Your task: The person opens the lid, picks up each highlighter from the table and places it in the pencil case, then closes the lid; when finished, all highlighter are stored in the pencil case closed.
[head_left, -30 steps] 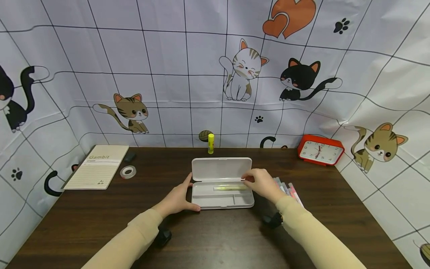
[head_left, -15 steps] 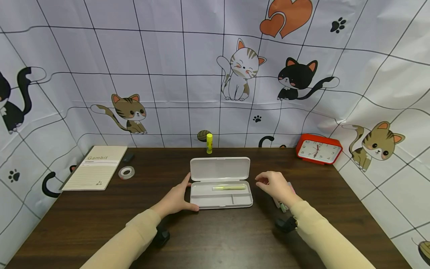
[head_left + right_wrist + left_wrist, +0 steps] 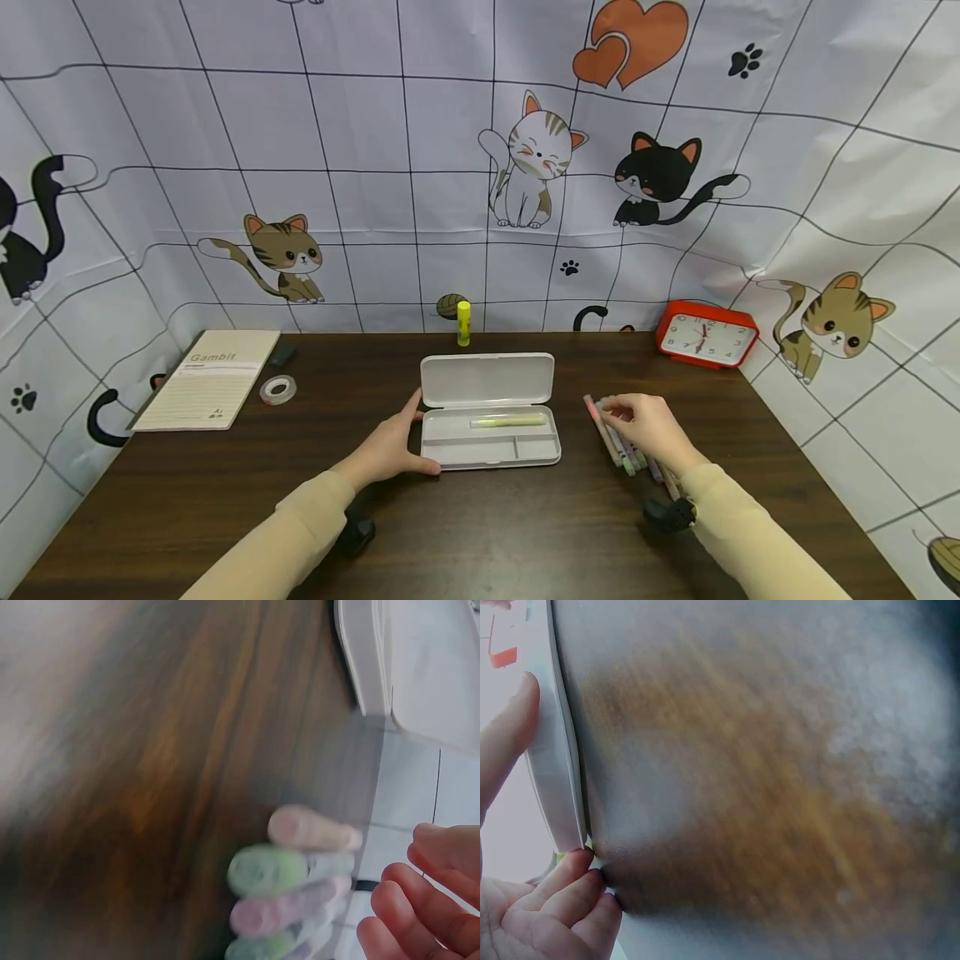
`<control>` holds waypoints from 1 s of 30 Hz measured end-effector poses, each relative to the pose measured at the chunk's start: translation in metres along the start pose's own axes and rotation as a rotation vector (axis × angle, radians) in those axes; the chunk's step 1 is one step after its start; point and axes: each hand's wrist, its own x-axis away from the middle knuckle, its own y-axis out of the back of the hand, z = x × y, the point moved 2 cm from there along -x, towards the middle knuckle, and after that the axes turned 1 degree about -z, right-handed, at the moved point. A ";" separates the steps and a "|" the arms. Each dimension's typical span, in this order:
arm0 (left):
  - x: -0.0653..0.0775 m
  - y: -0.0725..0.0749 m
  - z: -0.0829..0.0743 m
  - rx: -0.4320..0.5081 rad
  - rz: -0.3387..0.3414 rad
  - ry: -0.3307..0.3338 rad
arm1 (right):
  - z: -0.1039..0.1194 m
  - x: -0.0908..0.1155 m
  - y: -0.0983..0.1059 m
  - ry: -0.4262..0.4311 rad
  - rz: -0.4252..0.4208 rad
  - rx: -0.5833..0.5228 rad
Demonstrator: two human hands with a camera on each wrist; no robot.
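Note:
An open white pencil case [image 3: 487, 382] lies on the dark wooden table, its lid tipped back. A yellow-green pen [image 3: 510, 422] rests in its rear compartment. My left hand [image 3: 386, 446] holds the case's left end, thumb at the front corner and fingers toward the back; the left wrist view shows bent fingertips against the case's end [image 3: 555, 757]. To the right of the case, my right hand [image 3: 651, 423] hovers over several pastel pens [image 3: 603, 432] lying side by side. In the right wrist view its fingers [image 3: 427, 900] are loosely bent, holding nothing, beside a green-ended pen [image 3: 262, 871].
A yellow glue stick [image 3: 463, 323] stands behind the case. The red clock [image 3: 707, 334] is at the back right. On the left lie a notebook [image 3: 210, 379], a roll of white tape [image 3: 278, 390] and a small dark block [image 3: 282, 357]. Cat-printed cloth [image 3: 360, 150] hangs behind.
The right hand has left the inside of the case and moved right and toward the person, over the pens. The left hand has stayed on the case; the pen lies still inside.

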 end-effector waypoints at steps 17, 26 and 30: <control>-0.002 -0.001 0.000 -0.013 0.000 -0.012 | -0.042 0.029 0.025 -0.111 -0.036 0.052; 0.000 0.000 -0.001 -0.012 -0.002 -0.012 | -0.057 0.037 0.027 -0.159 0.020 0.071; 0.000 0.000 -0.001 -0.006 -0.003 -0.013 | -0.058 0.038 0.027 -0.176 0.071 0.056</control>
